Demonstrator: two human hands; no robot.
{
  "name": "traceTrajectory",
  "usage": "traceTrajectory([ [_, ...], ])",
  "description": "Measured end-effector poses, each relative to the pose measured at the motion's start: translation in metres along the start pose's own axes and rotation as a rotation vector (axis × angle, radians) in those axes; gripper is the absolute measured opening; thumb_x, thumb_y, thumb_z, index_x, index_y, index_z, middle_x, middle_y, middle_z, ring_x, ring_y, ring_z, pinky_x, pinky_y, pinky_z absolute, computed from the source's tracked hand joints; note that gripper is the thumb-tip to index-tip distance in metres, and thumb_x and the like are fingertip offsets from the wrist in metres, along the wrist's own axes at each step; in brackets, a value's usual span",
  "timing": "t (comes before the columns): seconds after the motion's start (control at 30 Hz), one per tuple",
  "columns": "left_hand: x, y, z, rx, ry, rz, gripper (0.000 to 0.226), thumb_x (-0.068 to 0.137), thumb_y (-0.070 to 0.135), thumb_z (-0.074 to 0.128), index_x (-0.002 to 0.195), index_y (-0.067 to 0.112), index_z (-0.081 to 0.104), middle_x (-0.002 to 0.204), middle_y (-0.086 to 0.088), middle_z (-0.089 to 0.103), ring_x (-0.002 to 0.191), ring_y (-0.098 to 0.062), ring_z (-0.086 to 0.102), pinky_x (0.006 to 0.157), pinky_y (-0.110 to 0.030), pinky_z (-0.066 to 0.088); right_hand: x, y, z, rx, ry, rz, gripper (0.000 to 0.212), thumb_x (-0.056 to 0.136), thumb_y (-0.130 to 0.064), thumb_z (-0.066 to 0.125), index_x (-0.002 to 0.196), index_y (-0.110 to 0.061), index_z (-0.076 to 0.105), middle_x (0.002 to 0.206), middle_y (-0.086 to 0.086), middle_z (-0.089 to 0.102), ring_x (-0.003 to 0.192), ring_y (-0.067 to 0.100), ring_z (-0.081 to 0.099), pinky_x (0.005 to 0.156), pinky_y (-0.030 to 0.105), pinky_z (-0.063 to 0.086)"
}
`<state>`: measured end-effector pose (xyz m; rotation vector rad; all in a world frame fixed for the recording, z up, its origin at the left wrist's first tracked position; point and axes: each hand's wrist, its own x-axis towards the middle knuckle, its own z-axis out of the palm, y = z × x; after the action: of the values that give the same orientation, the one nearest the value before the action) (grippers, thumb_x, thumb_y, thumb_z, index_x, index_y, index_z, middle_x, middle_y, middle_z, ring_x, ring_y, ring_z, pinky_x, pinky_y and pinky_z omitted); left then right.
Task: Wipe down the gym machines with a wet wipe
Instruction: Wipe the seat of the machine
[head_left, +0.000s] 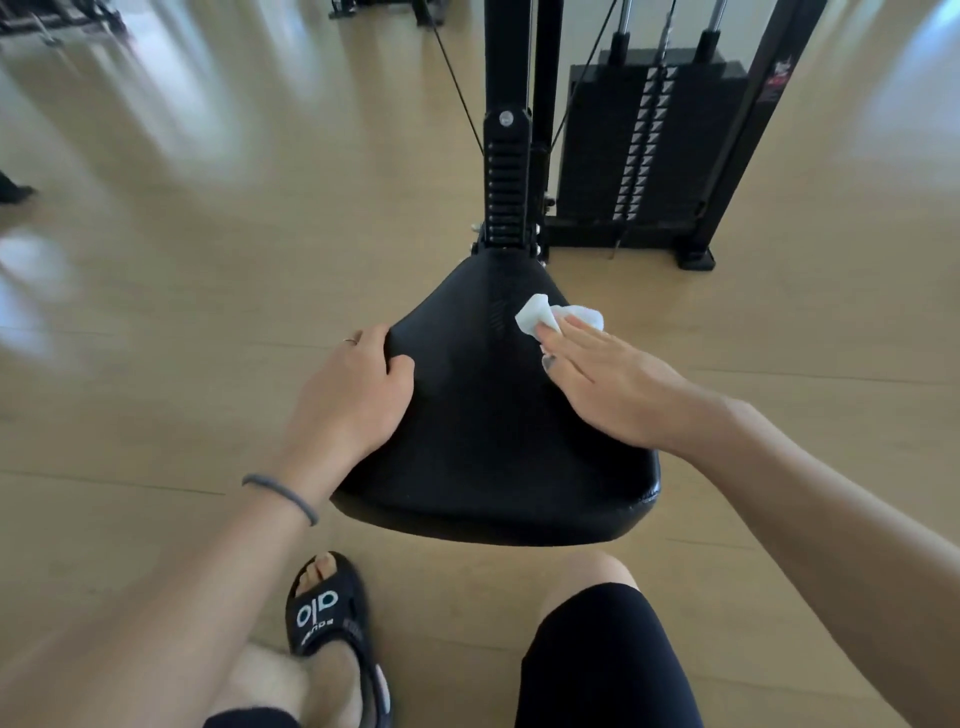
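- Here the person leans over a black padded seat (483, 415) of a gym machine, and both hands are on it.
- The right hand (618, 389) lies flat on the far right part of the seat, with its fingers (571, 338) straight and pressing down on a white wet wipe (550, 314).
- The wipe is crumpled; most of it sticks out just beyond the fingertips, near the narrow end of the seat, and one part is hidden under them.
- The left hand (358, 395) grips the left edge of the seat: its thumb rests on the top surface and the other fingers curl down over the side. A thin ring is on one finger, and a dark band is around the wrist.
- Beyond the fingers of both hands, a black upright post (506, 171) with a row of slots rises from the narrow end of the seat.
- To the right of this post stands a black weight stack (649, 150) with cables.
- Below the hands, a foot in a black slide sandal (337, 618) stands on the light wooden floor (208, 291).
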<state>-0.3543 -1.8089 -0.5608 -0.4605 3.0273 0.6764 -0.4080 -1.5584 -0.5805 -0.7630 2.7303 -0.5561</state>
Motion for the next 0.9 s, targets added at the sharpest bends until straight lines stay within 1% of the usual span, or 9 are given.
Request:
traceTrajectory([
  [0.1, 0.002, 0.0, 0.001, -0.018, 0.013, -0.001, 0.041, 0.1, 0.03, 0.035, 0.137, 0.018, 0.046, 0.136, -0.006, 0.052, 0.117, -0.032, 0.052, 0.091, -0.042, 0.041, 0.01, -0.001, -0.007, 0.038, -0.057, 0.011, 0.042, 0.108, -0.038, 0.019, 0.149, -0.036, 0.027, 0.111, -0.043, 0.014, 0.138, -0.003, 0.01, 0.125, 0.032, 0.008],
  [0.2, 0.003, -0.003, 0.001, -0.039, 0.009, 0.001, 0.041, 0.099, 0.029, 0.035, 0.137, 0.018, 0.046, 0.136, -0.005, 0.052, 0.119, -0.032, 0.052, 0.087, -0.04, 0.039, 0.049, -0.013, -0.021, 0.09, -0.054, 0.077, 0.025, 0.11, -0.025, 0.022, 0.111, -0.037, 0.044, 0.111, -0.027, 0.038, 0.117, -0.003, 0.032, 0.114, 0.034, 0.027],
  [0.27, 0.004, -0.004, 0.001, -0.058, 0.0, 0.01, 0.04, 0.098, 0.03, 0.035, 0.135, 0.021, 0.047, 0.132, -0.004, 0.054, 0.113, -0.031, 0.053, 0.084, -0.038, 0.038, 0.076, -0.016, -0.021, 0.036, -0.075, 0.163, 0.04, 0.11, -0.022, 0.02, 0.129, -0.004, 0.05, 0.145, 0.004, 0.042, 0.137, 0.018, 0.032, 0.118, 0.039, 0.023],
  [0.37, 0.007, -0.007, -0.002, -0.197, -0.053, -0.013, 0.044, 0.096, 0.03, 0.041, 0.139, 0.029, 0.049, 0.129, 0.005, 0.055, 0.115, -0.024, 0.054, 0.091, -0.04, 0.043, 0.085, -0.021, -0.013, -0.125, -0.104, 0.193, 0.053, 0.111, -0.029, 0.021, 0.161, -0.009, 0.021, 0.169, 0.011, 0.011, 0.156, 0.027, 0.007, 0.126, 0.043, 0.007],
  [0.5, 0.015, -0.021, -0.014, -0.726, -0.2, -0.25, 0.043, 0.091, 0.036, 0.051, 0.134, 0.036, 0.058, 0.13, 0.014, 0.058, 0.122, -0.015, 0.053, 0.105, -0.038, 0.039, 0.03, -0.056, -0.003, -0.124, -0.051, 0.036, 0.053, 0.11, -0.033, 0.024, 0.16, -0.013, 0.023, 0.165, 0.01, 0.023, 0.152, 0.023, 0.02, 0.125, 0.042, 0.016],
  [0.6, 0.022, -0.029, -0.015, -0.825, -0.307, -0.334, 0.049, 0.079, 0.051, 0.051, 0.122, 0.034, 0.068, 0.127, 0.003, 0.067, 0.118, -0.022, 0.061, 0.11, -0.048, 0.042, 0.004, -0.092, 0.002, -0.101, -0.087, -0.116, 0.052, 0.11, -0.036, 0.023, 0.159, -0.02, 0.024, 0.159, -0.005, 0.031, 0.146, 0.01, 0.022, 0.123, 0.028, 0.014],
  [0.7, 0.02, -0.03, -0.02, -0.893, -0.375, -0.326, 0.039, 0.091, 0.049, 0.052, 0.103, 0.023, 0.079, 0.107, -0.003, 0.076, 0.105, -0.022, 0.069, 0.101, -0.042, 0.048, 0.025, -0.115, 0.001, 0.003, -0.155, -0.227, 0.045, 0.111, -0.028, 0.023, 0.154, -0.025, 0.034, 0.153, -0.005, 0.041, 0.136, 0.008, 0.037, 0.113, 0.02, 0.021],
  [0.8, 0.019, -0.031, -0.022, -0.891, -0.412, -0.26, 0.044, 0.102, 0.041, 0.042, 0.106, 0.016, 0.078, 0.1, -0.006, 0.077, 0.102, -0.023, 0.07, 0.095, -0.04, 0.049, 0.079, -0.093, -0.005, 0.113, -0.158, -0.026, 0.033, 0.109, -0.02, 0.024, 0.123, -0.015, 0.054, 0.113, 0.003, 0.061, 0.093, 0.013, 0.058, 0.099, 0.024, 0.039],
  [0.9, 0.016, -0.028, -0.02, -0.832, -0.407, -0.255, 0.051, 0.103, 0.041, 0.032, 0.108, 0.013, 0.074, 0.103, -0.007, 0.076, 0.101, -0.024, 0.068, 0.093, -0.038, 0.047, 0.11, -0.053, -0.024, 0.072, -0.063, 0.22, 0.041, 0.111, -0.029, 0.019, 0.133, -0.016, 0.051, 0.138, 0.005, 0.054, 0.125, 0.026, 0.053, 0.114, 0.046, 0.035],
])
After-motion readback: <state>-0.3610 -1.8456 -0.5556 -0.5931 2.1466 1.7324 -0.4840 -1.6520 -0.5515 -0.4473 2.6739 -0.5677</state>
